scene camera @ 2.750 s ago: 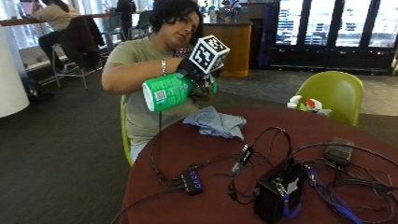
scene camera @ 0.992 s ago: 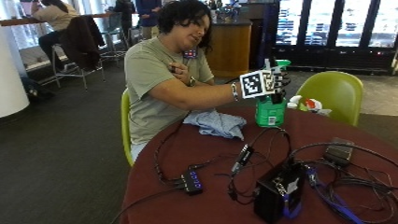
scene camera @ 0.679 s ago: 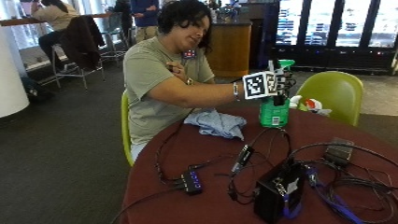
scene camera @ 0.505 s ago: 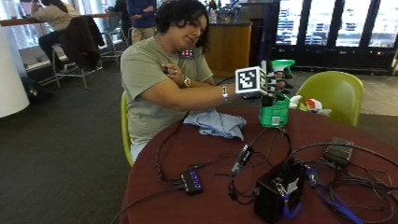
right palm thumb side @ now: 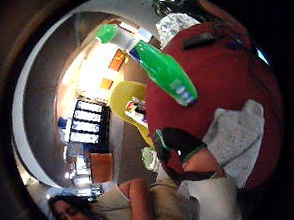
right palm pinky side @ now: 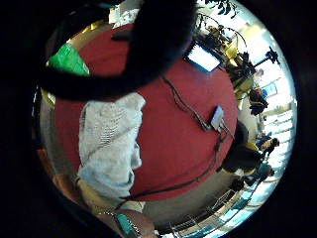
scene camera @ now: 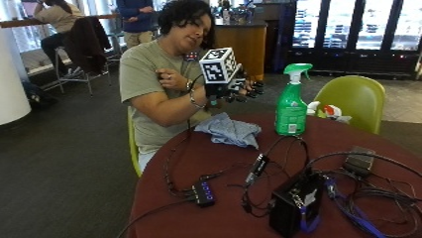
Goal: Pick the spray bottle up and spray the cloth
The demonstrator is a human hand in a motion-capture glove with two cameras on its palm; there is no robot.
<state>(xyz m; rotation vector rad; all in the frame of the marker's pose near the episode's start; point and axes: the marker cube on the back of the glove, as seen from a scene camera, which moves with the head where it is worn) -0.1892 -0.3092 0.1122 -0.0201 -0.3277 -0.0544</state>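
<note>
One spray bottle [scene camera: 291,101] standing, one cloth [scene camera: 229,130] lying on one round table [scene camera: 204,163], two green chairs [scene camera: 356,99] sitting beside it, one black box [scene camera: 294,204] resting among cables

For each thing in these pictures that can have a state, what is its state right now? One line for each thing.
spray bottle: upright on the table, not held.
cloth: crumpled on the table, beside the bottle, apart from it.
gloved right hand: raised above the cloth, fingers relaxed, holding nothing.
bare hand: resting against the person's chest.
yellow-green chair: unoccupied, behind the table.
</note>
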